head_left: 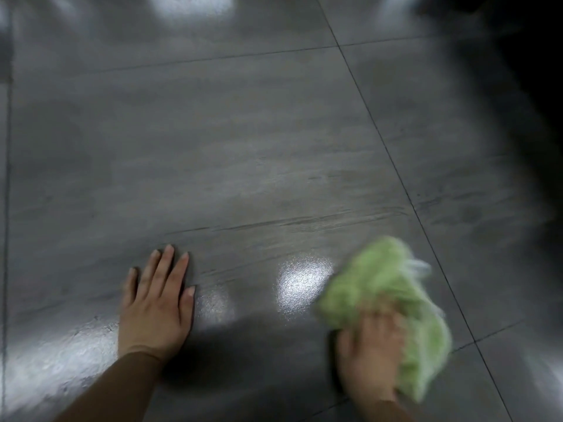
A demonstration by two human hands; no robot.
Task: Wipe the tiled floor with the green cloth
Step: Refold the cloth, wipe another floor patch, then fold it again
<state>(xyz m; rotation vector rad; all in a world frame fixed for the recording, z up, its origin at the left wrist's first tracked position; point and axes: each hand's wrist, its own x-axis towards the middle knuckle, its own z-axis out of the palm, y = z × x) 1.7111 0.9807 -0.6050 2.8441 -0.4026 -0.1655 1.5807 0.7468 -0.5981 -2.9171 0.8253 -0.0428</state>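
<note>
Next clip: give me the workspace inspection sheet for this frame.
Surface: grey tiled floor, glossy, with light glare and thin dark grout lines.
Job's things: green cloth, bunched, motion-blurred, on the floor.
Clutter: nothing seen.
Grippers: left hand flat on the floor, fingers spread, empty; right hand gripping the cloth.
Cables: nothing seen.
Surroundings: dark, blurred area at upper right, unidentifiable.

Left hand (155,312) flat on floor (243,147), cloth (387,300) to its right
</note>
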